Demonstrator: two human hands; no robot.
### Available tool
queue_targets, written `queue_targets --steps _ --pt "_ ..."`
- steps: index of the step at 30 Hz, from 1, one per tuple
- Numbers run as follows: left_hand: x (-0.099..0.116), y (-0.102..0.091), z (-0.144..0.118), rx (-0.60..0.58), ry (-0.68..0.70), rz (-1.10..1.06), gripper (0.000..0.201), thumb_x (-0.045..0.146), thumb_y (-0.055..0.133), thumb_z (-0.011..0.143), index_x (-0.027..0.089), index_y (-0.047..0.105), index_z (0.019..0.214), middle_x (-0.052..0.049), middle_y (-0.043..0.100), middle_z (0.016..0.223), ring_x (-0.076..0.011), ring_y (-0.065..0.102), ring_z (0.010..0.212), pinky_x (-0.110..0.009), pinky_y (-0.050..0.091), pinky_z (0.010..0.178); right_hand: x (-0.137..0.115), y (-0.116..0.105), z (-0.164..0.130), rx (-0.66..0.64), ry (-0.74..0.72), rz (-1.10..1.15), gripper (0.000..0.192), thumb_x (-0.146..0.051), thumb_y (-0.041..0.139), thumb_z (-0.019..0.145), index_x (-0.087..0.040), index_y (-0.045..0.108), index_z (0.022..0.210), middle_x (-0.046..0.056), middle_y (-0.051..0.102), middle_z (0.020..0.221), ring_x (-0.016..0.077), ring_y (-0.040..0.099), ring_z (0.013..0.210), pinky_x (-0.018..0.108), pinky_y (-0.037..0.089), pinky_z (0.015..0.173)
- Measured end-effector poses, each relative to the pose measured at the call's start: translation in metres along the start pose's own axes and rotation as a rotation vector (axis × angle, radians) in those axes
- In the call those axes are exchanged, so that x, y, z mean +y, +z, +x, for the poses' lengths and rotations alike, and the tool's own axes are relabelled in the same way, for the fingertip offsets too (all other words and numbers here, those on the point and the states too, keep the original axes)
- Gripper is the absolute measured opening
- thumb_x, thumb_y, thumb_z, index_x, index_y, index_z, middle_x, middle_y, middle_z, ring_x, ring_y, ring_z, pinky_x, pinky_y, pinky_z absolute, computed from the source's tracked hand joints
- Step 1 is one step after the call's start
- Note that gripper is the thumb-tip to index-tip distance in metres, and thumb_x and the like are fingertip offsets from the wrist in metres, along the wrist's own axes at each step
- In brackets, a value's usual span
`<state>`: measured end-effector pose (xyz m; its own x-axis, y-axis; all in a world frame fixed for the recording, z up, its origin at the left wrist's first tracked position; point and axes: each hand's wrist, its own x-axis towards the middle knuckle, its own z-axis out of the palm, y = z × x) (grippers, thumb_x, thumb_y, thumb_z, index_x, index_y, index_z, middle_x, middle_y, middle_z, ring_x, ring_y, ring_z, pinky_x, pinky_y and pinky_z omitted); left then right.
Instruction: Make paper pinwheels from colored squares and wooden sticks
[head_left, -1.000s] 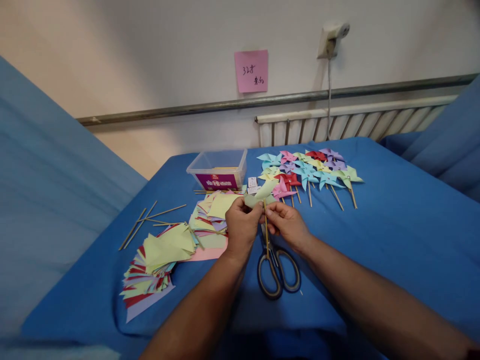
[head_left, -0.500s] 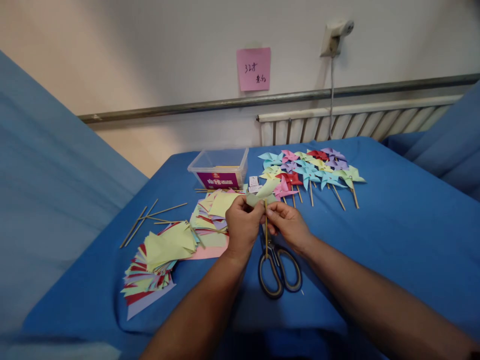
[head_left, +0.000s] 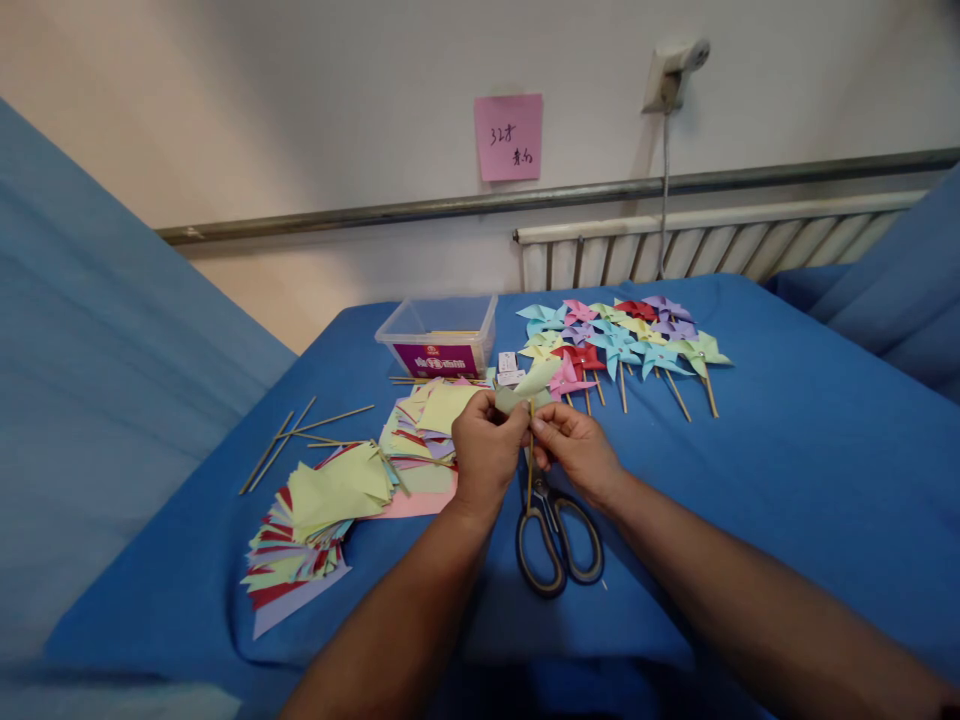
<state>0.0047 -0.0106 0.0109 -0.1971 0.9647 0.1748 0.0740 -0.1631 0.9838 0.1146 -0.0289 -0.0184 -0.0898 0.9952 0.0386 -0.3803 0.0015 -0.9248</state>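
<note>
Left hand [head_left: 486, 440] pinches folded pale yellow-green paper pinwheel [head_left: 525, 388]. Right hand [head_left: 576, 445] pinches thin wooden stick [head_left: 530, 462] just under it. Stick hangs straight down between hands, above black-handled scissors [head_left: 555, 540].

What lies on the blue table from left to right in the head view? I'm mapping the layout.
Loose wooden sticks → fanned paper squares → left hand → right hand → finished pinwheels.

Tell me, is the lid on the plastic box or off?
Off. The clear plastic box behind the paper piles shows an open rim with no cover on top. No lid is visible anywhere on the blue table.
</note>
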Motion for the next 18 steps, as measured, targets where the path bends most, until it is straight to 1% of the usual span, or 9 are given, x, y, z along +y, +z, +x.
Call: queue_targets --steps 6,13,18 --pt "-0.0006 -0.0005 0.0004 0.013 0.038 0.036 0.015 0.024 0.073 0.066 0.018 0.059 0.066 0.004 0.058 0.057 -0.0107 0.051 0.050 -0.022 0.038 0.050 -0.0009 0.0006 0.0002 0.009 0.007 -0.011 0.040 -0.056 0.075 0.069 -0.021 0.057 0.074 -0.004 0.064 0.061 0.0076 0.050 0.042 0.021 0.039 0.042" --pt "0.0016 -0.0001 0.0002 0.025 -0.009 0.003 0.015 0.024 0.074 0.064 0.018 0.060 0.065 0.003 0.058 0.057 -0.0099 0.049 0.047 -0.022 0.036 0.048 0.0008 0.0011 -0.0002 0.008 -0.009 -0.023 0.040 -0.057 0.074 0.070 -0.021 0.057 0.073 -0.005 0.060 0.056 0.0079 0.049 0.041 0.021 0.039 0.042" --pt "0.0023 0.0003 0.0000 0.032 -0.005 0.002 0.015 0.023 0.074 0.063 0.018 0.060 0.065 0.003 0.059 0.058 -0.0108 0.052 0.050 -0.022 0.038 0.050 0.0019 0.0006 0.0005 0.024 -0.009 -0.021 0.040 -0.056 0.074 0.069 -0.021 0.057 0.074 -0.004 0.064 0.061 0.0076 0.050 0.042 0.021 0.038 0.042"
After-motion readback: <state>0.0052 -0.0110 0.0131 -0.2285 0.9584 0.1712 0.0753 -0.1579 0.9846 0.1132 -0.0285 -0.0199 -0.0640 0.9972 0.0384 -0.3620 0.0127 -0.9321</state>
